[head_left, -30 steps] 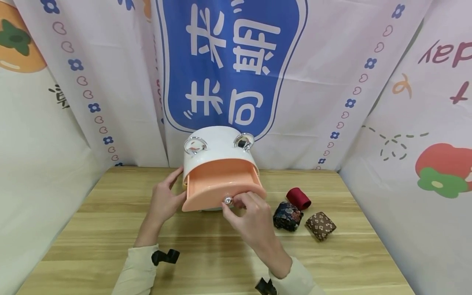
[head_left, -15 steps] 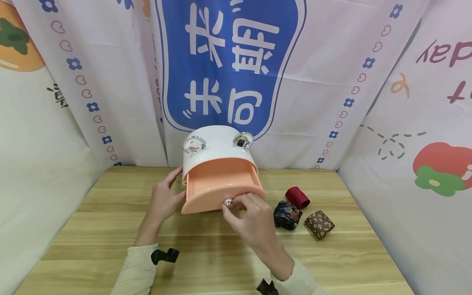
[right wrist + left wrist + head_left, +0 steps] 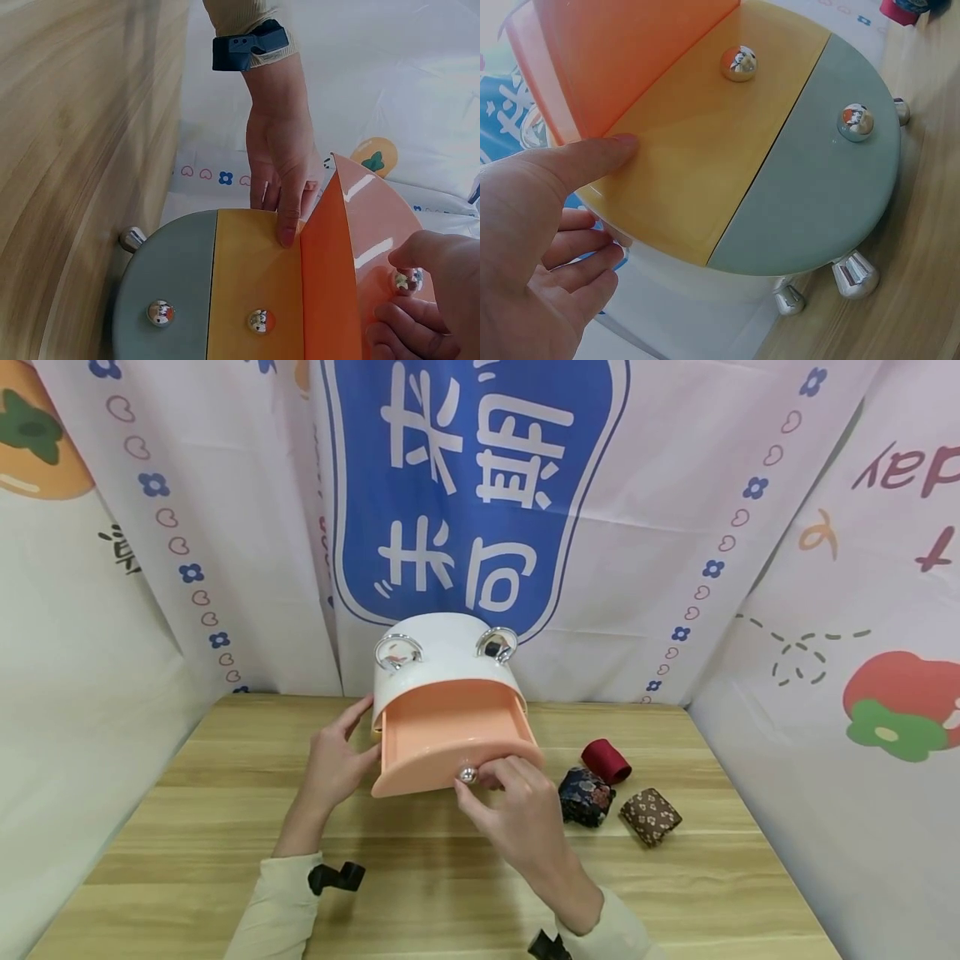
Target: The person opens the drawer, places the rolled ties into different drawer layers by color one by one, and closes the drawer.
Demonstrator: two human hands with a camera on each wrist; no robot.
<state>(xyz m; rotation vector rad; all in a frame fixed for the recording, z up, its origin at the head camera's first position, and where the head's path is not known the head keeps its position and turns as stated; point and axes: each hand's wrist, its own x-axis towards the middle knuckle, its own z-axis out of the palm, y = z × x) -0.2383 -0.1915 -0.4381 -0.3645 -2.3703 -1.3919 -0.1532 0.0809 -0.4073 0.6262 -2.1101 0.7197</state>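
Note:
A white drawer box (image 3: 442, 631) with two ring-shaped chrome eyes stands at the back of the table. Its peach top drawer (image 3: 420, 768) is pulled out and looks bare inside. My right hand (image 3: 525, 806) pinches that drawer's round silver knob (image 3: 467, 774) between thumb and fingers. On the box's left side my left hand (image 3: 337, 764) grips the edge. In the left wrist view its thumb (image 3: 600, 159) presses the yellow middle drawer front (image 3: 697, 142), with the other fingers behind along the side. Below it the green bottom drawer (image 3: 817, 165) is closed.
Right of the box lie three rolled neckties: a red one (image 3: 606, 762), a dark floral one (image 3: 586, 797) and a brown flowered one (image 3: 650, 817). The wooden table (image 3: 420, 893) meets a printed curtain (image 3: 615, 568) behind. Short silver feet (image 3: 855, 275) carry the box.
The peach drawer has come slightly farther out toward me, with my right hand on its knob. My left hand stays on the box's side.

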